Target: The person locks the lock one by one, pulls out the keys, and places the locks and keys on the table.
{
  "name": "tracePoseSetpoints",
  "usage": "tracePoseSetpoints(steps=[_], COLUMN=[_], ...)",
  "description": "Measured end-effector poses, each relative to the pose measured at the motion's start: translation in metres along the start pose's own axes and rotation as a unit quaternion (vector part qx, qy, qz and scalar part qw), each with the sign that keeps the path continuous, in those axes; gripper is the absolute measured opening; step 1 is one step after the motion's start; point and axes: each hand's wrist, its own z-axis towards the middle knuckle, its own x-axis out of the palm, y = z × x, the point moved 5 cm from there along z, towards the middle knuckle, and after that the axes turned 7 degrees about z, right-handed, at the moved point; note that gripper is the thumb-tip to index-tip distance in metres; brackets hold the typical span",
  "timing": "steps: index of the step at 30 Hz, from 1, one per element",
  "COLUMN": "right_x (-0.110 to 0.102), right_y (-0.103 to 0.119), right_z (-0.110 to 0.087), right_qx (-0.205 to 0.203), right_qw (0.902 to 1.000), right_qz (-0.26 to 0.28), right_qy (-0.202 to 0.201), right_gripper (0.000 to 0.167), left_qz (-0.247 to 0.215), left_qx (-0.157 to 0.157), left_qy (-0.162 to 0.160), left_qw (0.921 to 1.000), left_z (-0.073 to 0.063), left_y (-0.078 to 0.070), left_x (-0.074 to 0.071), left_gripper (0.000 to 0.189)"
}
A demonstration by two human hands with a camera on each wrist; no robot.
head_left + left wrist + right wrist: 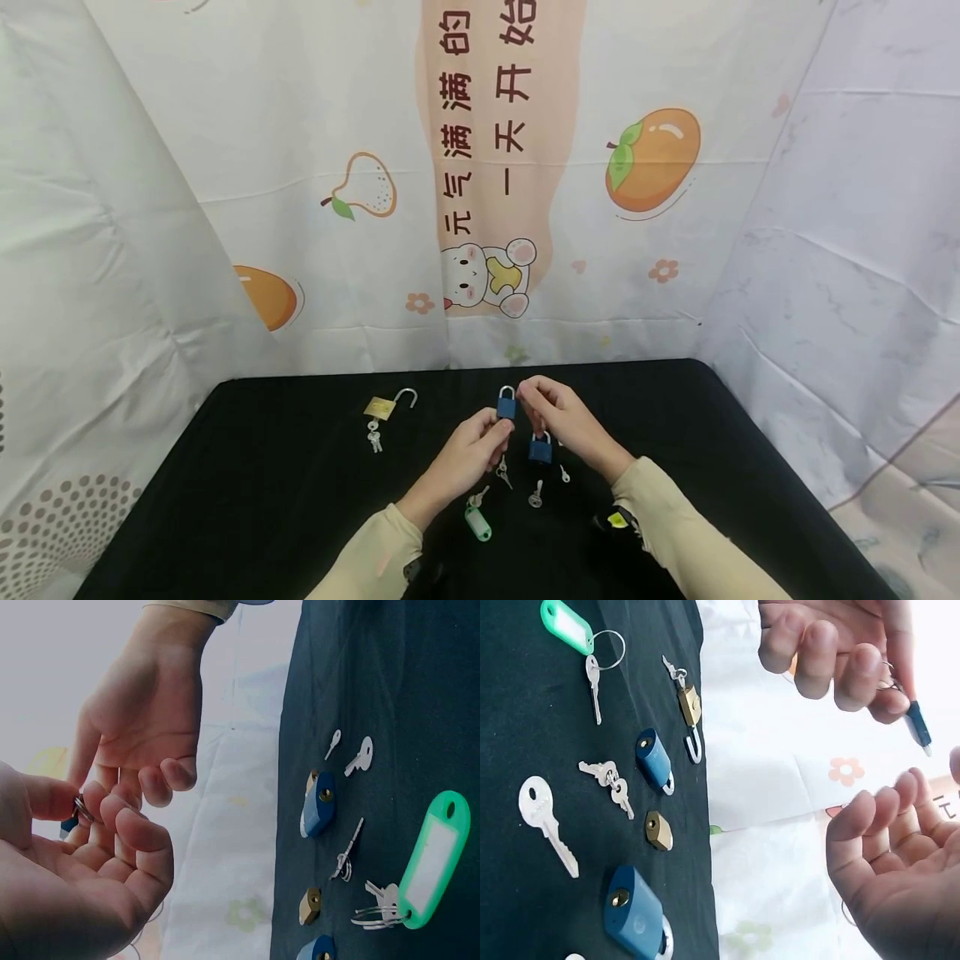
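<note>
My left hand (468,454) holds a small blue padlock (506,407) upright above the table, its shackle pointing up. In the right wrist view, metal rings (889,679) show between the left thumb and fingers at the base of that padlock. My right hand (562,417) is raised just right of the padlock. Seen from its own wrist, the right hand (904,847) has loosely bent fingers and a gap to the padlock. Below the hands lie a larger blue padlock (540,451), loose keys (536,495) and a pair of small keys (609,778).
An open brass padlock (380,408) with keys lies at the left on the black cloth (285,475). Nearer is a green key tag (477,523) with a key. Another blue padlock (655,759) and a small brass padlock (658,831) show in the right wrist view. Printed curtains (360,275) surround the table.
</note>
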Motion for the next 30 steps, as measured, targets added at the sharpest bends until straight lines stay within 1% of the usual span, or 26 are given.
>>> tracePoseSetpoints(steps=[4,10,12,15,18,21,25,30], right_x=[-0.002,-0.002,-0.002,-0.001,0.0,0.0,0.0,-0.002], right_y=[-0.004,-0.007,-0.008,-0.009,-0.01,-0.013,-0.017,-0.019], right_z=[-0.001,0.002,0.003,0.004,0.004,0.003,0.005,0.006], right_qx=[0.02,0.033,0.033,0.031,0.034,0.042,0.051,0.05], right_qw=[0.9994,0.999,0.9991,0.9995,0.9994,0.9991,0.9986,0.9986], right_qz=[0.027,0.03,0.026,0.01,-0.005,-0.007,0.003,0.006], right_qy=[-0.003,-0.004,-0.004,-0.003,-0.001,-0.003,-0.01,-0.02], right_gripper=[0.034,0.038,0.041,0.044,0.042,0.038,0.035,0.032], left_qz=[0.001,0.026,0.041,0.075,0.111,0.126,0.13,0.13], left_qx=[-0.003,-0.007,-0.006,0.001,0.009,0.013,0.013,0.008], left_qy=[-0.012,-0.009,-0.009,-0.012,-0.018,-0.024,-0.036,-0.044], left_qw=[0.9999,0.9996,0.9991,0.9971,0.9936,0.9916,0.9908,0.9905], left_z=[0.001,0.007,0.008,0.011,0.013,0.013,0.013,0.014], left_y=[0.005,0.011,0.012,0.012,0.011,0.011,0.012,0.014], left_x=[-0.001,0.0,0.001,0.001,-0.001,-0.001,-0.002,-0.003], left_gripper=[0.024,0.027,0.027,0.027,0.027,0.026,0.026,0.026])
